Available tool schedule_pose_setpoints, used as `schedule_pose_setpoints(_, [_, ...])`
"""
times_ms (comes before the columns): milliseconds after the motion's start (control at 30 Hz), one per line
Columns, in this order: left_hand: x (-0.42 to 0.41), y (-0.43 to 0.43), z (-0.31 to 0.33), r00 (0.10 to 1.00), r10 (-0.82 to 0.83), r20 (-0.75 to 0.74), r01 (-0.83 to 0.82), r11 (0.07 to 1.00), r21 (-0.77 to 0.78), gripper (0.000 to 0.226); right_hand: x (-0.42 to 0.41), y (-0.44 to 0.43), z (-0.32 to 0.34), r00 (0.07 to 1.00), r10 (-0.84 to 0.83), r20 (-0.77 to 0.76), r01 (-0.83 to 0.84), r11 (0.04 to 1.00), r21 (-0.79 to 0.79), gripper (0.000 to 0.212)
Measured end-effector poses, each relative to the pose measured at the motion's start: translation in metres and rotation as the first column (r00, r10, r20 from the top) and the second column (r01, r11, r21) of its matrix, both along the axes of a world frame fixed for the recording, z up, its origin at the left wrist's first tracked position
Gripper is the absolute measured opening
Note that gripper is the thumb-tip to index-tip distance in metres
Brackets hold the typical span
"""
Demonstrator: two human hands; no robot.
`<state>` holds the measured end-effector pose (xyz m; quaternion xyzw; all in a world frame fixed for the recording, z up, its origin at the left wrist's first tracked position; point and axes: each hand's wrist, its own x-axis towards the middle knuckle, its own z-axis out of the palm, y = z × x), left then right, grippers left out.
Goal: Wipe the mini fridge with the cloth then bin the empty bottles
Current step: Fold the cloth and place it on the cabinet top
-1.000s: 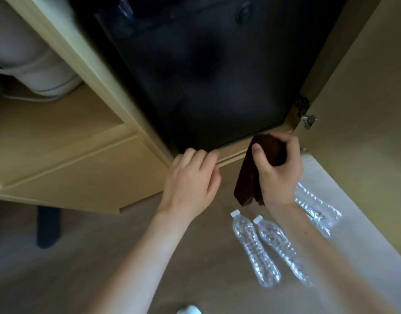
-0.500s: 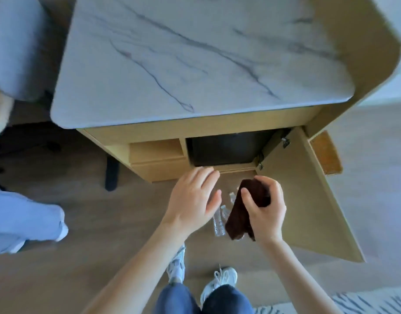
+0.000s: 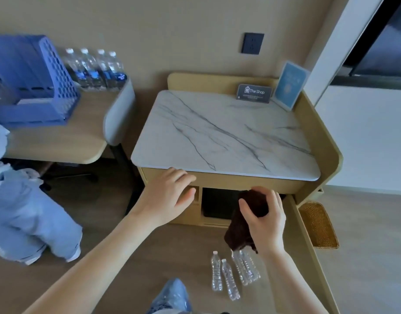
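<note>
View from above, looking down at a low wooden cabinet [image 3: 326, 141] with a white, grey-veined marble top [image 3: 224, 137], set against a beige wall. At the back of the marble stand a small dark sign reading "The Shop" [image 3: 254, 93] and a pale blue card [image 3: 289, 86]. A dark wall socket [image 3: 252, 43] sits above them.

Under the top, the black mini fridge [image 3: 217, 206] fills the cabinet's lower compartment. The cabinet door [image 3: 308, 257] is swung open to the right, and a wicker basket [image 3: 318, 225] lies on the floor beyond it.

The right hand [image 3: 266, 223] is in front of the fridge, its grip pinching a dark brown cloth [image 3: 242, 225] between thumb and curled fingers. The cloth hangs down below the hand. The left hand [image 3: 170, 196] is at the cabinet's front panel just under the marble edge. Its grip is spread, the fingers loose and holding nothing, and whether it touches the wood cannot be told.

Four empty bottles [image 3: 233, 275], clear plastic with white caps, lie side by side on the wood-look floor [image 3: 365, 279] in front of the cabinet, just below the hanging cloth.

To the left is a side bench [image 3: 59, 141] carrying a blue plastic crate [image 3: 29, 80] and a row of labelled water bottles [image 3: 95, 69]. A second person [image 3: 25, 214] in pale blue jeans is at the far left edge.
</note>
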<state>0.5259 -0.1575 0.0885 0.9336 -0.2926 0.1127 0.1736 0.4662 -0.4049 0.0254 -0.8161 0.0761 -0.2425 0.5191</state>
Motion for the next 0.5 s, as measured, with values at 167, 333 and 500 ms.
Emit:
schedule_pose_setpoints(167, [-0.032,0.004,-0.024,0.987,0.126,-0.105,-0.136,0.986,-0.101,0.033,0.000,0.021,-0.001,0.998,0.067,0.021,-0.068,0.995,0.074,0.036])
schedule_pose_setpoints(333, [-0.049,0.008,-0.041,0.975,0.149,-0.166,-0.155,0.988,-0.020,0.040,0.003,0.030,-0.006,0.987,0.158,0.001,-0.158,0.983,0.092,0.037])
schedule_pose_setpoints(500, [-0.030,0.012,-0.037,0.977,0.178,-0.117,-0.180,0.984,0.000,0.038,0.021,0.033,-0.009,0.981,0.193,-0.022,-0.190,0.977,0.097,0.038])
